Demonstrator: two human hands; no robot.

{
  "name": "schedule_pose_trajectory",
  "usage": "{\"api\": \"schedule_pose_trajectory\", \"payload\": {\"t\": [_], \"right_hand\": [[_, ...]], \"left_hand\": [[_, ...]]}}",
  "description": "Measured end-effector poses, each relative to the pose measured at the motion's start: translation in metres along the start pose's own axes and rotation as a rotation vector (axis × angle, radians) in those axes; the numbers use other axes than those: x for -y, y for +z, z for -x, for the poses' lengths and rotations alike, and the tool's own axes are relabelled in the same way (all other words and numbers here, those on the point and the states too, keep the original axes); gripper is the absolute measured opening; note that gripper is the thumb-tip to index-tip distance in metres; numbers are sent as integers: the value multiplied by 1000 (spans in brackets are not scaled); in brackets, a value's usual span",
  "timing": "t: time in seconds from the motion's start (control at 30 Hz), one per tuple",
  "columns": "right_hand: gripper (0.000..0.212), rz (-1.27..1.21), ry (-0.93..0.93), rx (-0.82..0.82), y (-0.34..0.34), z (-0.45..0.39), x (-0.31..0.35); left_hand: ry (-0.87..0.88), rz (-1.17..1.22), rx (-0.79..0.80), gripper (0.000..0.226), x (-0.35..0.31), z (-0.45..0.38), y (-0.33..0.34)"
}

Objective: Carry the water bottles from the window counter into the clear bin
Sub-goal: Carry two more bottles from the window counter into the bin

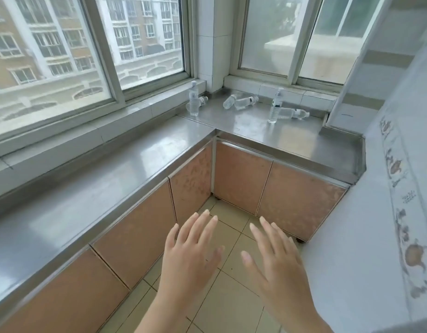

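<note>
While our hands hover, bottles (241, 101) wait far ahead.
Left hand (188, 255) and right hand (277, 263) — both spread flat, holding nothing.

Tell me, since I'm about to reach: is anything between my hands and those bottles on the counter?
Nothing visible. Left hand and right hand hover open over the floor; the bottles sit on the steel counter in the far corner. The clear bin is out of view.

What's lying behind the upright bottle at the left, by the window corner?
Behind the left upright bottle lies another bottle on its side, cap pointing right. The upright one covers part of its body, so its base end is unclear.
</note>
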State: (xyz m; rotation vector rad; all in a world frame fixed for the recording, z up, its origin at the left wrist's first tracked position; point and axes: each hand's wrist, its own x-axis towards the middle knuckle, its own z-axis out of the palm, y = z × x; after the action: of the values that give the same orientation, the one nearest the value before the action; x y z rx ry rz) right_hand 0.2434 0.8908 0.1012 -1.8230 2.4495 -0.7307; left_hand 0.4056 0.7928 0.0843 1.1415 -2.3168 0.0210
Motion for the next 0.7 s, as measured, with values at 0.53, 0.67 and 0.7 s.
{"api": "schedule_pose_trajectory", "payload": {"t": [0.53, 0.67, 0.7], "right_hand": [[67, -62, -59, 83, 61, -298, -96], [68, -59, -75, 121, 63, -363, -114], [68, -65, -64, 124, 64, -377, -117]], "left_hand": [[-171, -65, 94, 56, 42, -252, 137], [-200, -77, 100, 56, 52, -305, 161], [-203, -73, 99, 57, 54, -317, 167]]}}
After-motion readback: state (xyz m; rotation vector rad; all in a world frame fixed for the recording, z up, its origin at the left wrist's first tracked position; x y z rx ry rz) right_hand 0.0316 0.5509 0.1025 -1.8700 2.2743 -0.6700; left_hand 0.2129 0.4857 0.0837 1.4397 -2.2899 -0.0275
